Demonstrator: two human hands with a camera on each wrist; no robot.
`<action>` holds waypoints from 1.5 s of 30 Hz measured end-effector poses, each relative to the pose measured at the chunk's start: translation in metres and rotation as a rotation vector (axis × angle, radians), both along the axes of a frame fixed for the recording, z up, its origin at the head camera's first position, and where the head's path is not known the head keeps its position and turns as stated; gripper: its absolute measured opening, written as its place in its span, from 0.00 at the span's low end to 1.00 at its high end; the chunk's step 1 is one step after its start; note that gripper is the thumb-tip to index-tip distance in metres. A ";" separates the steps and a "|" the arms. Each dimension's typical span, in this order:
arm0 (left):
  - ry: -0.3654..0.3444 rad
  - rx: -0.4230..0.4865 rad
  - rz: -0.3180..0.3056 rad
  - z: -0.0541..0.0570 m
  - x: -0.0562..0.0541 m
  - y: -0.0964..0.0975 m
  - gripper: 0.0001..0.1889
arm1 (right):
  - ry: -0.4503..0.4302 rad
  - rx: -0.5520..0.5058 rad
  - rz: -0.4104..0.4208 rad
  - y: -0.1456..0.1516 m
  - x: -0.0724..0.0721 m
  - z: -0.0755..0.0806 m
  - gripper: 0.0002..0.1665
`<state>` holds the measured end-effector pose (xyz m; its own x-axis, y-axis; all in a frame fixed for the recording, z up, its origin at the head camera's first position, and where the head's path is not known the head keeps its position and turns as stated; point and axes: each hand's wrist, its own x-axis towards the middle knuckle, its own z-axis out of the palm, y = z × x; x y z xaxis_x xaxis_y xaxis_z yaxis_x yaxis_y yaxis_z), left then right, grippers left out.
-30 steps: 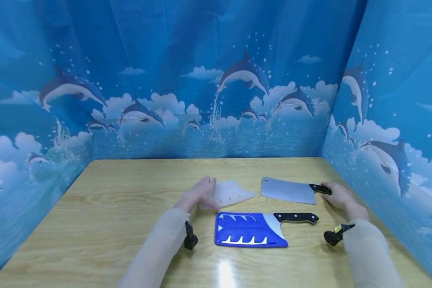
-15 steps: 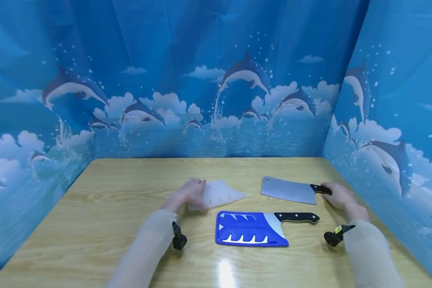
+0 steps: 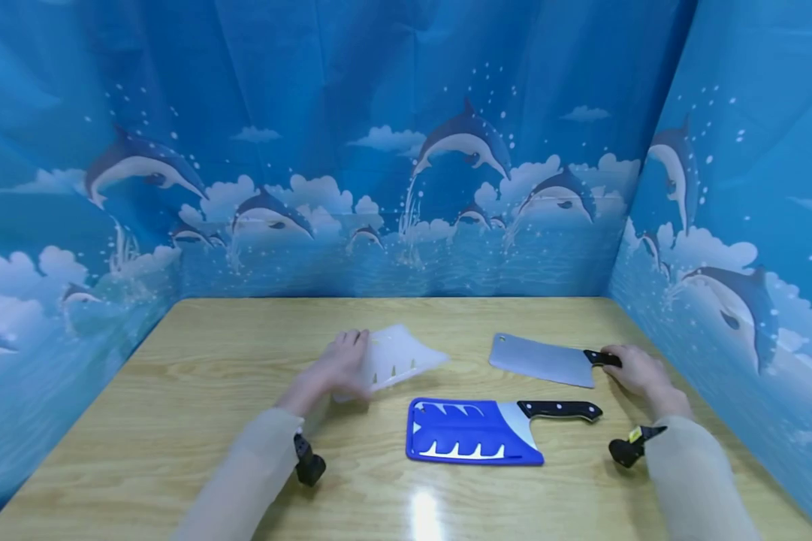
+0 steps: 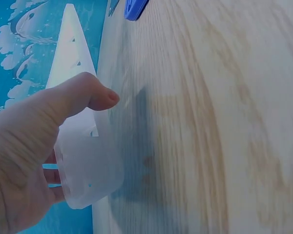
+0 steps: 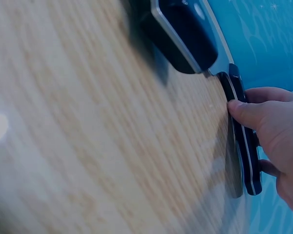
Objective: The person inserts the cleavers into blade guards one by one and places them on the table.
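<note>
My left hand [image 3: 341, 368] pinches a translucent white knife sheath [image 3: 402, 355] by its left end, thumb on the near side and fingers behind. In the left wrist view the sheath [image 4: 90, 170] stands tilted above its shadow on the table. At the right, my right hand [image 3: 638, 373] grips the black handle of a bare cleaver [image 3: 541, 361] whose blade points left. The right wrist view shows thumb and fingers on either side of that handle [image 5: 244, 141]. Nearer to me lies a second cleaver in a blue sheath [image 3: 469, 432], its black handle to the right.
A wood-grain table [image 3: 230, 361] carries everything. Blue dolphin-print curtains [image 3: 392, 150] rise along its back and both sides, the right one close beyond my right hand. A bright light reflection [image 3: 424, 511] shows on the table's near part.
My left hand has moved left with the white sheath, away from the cleavers, and the sheath has tilted up. My right hand stays on the cleaver's handle.
</note>
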<state>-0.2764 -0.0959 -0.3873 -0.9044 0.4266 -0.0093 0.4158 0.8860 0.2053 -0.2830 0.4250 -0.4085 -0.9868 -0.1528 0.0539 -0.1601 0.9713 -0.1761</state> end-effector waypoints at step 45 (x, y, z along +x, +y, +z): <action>0.334 -0.061 -0.236 0.004 0.033 -0.026 0.60 | 0.333 -0.162 0.328 -0.073 0.033 0.034 0.14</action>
